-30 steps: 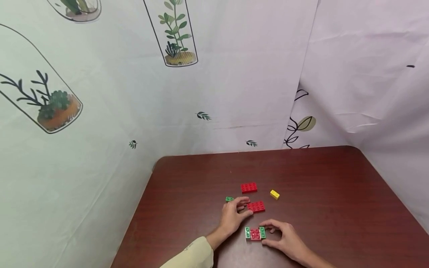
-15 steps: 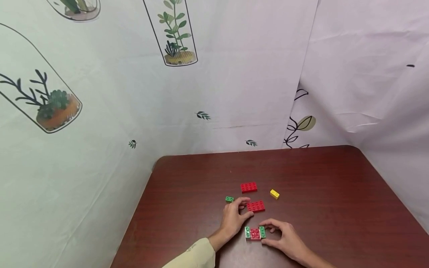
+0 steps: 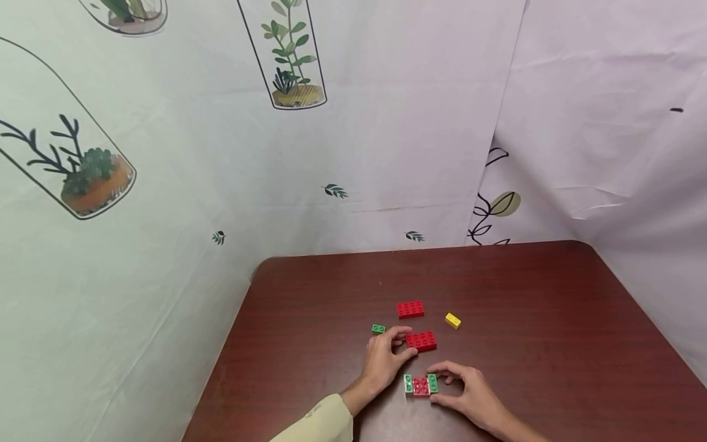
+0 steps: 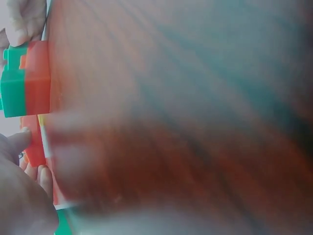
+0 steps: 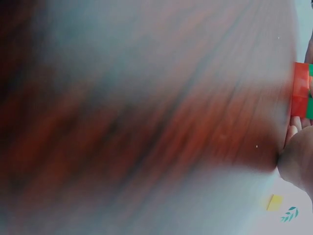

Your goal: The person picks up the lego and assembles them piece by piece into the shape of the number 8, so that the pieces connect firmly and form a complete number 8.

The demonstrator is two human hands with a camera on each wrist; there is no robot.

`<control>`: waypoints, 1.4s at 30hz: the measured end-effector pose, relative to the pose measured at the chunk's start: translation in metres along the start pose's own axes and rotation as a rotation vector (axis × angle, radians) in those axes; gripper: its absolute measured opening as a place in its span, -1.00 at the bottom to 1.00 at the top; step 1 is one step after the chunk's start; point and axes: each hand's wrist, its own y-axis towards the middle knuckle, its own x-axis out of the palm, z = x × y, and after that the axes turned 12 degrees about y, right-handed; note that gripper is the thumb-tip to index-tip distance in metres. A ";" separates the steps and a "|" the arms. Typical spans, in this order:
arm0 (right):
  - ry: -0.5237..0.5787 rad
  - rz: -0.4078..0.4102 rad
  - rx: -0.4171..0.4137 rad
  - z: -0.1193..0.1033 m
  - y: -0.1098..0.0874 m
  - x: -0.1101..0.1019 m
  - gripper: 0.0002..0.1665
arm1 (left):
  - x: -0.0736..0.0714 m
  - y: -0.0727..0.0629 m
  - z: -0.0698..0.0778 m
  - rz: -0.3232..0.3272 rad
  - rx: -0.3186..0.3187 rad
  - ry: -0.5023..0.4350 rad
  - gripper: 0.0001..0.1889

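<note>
My left hand [image 3: 381, 360] pinches the left end of a red eight-stud toy brick [image 3: 422, 341] between thumb and fingers. The left wrist view shows the thumb [image 4: 18, 139] on that brick's face. Nearer the table's front, my right hand [image 3: 469, 393] holds the right side of a small assembly, thumb and fingertips at the two ends of its green brick [image 3: 432, 383]. This assembly is a red brick [image 3: 420, 386] with a second green brick [image 3: 408, 384] on its left; red studs show between the greens. In the right wrist view only a slice of the assembly's red brick [image 5: 300, 90] appears.
Behind the hands lie another red eight-stud brick [image 3: 410, 309], a small yellow brick [image 3: 453, 320] and a small green brick [image 3: 378, 329]. All are on the dark red-brown table [image 3: 525, 294]. Plant-printed cloth [image 3: 386, 153] hangs behind the table.
The red brick in my left hand has shifted very slightly. Both hands stay almost where they were, and the loose bricks have not moved.
</note>
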 end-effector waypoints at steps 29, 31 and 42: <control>0.007 0.076 0.080 -0.003 -0.001 0.004 -0.54 | -0.048 -0.025 0.026 -0.052 0.042 -0.221 -0.60; 0.003 0.085 0.088 -0.003 -0.001 0.004 -0.52 | -0.048 -0.029 0.027 -0.054 0.053 -0.225 -0.60; -0.006 0.115 0.026 -0.002 -0.003 0.007 -0.52 | -0.044 -0.049 0.024 -0.044 0.106 -0.243 -0.59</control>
